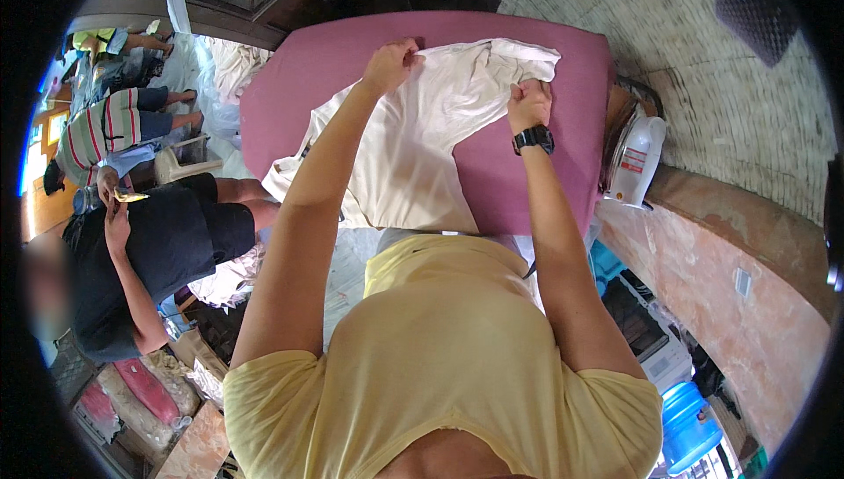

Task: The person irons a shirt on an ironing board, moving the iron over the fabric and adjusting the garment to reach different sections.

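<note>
A cream-white cloth garment (pixel 413 154) lies spread and rumpled over a padded board with a mauve cover (pixel 501 185). Its kind is not certain from here. My left hand (pixel 393 64) is closed at the garment's far edge, with the cloth pinched at the fingertips. Over on the right, my right hand (pixel 529 105) is curled into a grip on the cloth near the narrow far-right end. Several folds run between the two hands. A black watch (pixel 534 139) is on my right wrist.
A white clothes iron (pixel 636 161) stands at the board's right end. At left, a person in black (pixel 163 242) holds a small yellow item; another in a striped shirt (pixel 101 132) bends over farther back. A blue water jug (pixel 690 426) sits lower right, below a stone-topped ledge (pixel 747 242).
</note>
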Motion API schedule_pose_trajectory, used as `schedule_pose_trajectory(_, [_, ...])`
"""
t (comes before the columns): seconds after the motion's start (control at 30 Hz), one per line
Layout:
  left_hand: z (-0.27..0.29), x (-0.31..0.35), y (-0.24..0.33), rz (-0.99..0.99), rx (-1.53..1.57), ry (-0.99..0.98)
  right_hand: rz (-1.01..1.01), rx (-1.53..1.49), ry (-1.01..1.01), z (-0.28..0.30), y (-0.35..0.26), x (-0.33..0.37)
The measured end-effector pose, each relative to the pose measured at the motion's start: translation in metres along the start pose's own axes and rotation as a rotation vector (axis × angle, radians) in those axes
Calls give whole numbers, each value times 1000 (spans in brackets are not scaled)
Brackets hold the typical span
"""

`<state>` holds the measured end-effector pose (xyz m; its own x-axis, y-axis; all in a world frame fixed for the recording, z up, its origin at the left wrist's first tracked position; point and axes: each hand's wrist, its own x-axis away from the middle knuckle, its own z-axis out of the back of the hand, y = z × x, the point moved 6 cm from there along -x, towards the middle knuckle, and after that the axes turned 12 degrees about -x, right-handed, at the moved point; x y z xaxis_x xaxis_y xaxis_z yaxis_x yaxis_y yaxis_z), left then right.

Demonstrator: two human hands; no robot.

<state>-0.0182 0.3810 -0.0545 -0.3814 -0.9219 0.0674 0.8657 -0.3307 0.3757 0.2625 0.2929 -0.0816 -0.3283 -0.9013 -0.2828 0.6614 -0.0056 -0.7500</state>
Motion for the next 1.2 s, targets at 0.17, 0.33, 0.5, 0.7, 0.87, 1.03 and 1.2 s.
schedule_pose_trajectory(0.17, [2, 14, -3, 52, 109, 185, -239, -251, 24, 23, 6, 3])
schedule_pose_trajectory(0.33, [6, 16, 7, 35, 18, 311, -296, -223, 77, 32, 9, 6])
schedule_pose_trajectory(0.5, [-2, 16, 3, 49, 32, 306, -270, -143, 133, 30, 28, 17])
schedule_pose_trajectory(0.7, [2, 14, 4, 108, 135, 119, 240, 31, -116, -3, -77, 35])
schedule_pose_trajectory(0.87, [-7, 17, 1, 10, 13, 383, 502, -94, -393, -59, -107, 45])
schedule_pose_trajectory(1.03, [-3, 35, -22, 25, 46, 97, 417, 225, -316, -44, -78, 30])
schedule_pose_trajectory(1.2, [19, 66, -35, 76, -197, 114, 400, 325, -357, -41, -80, 32])
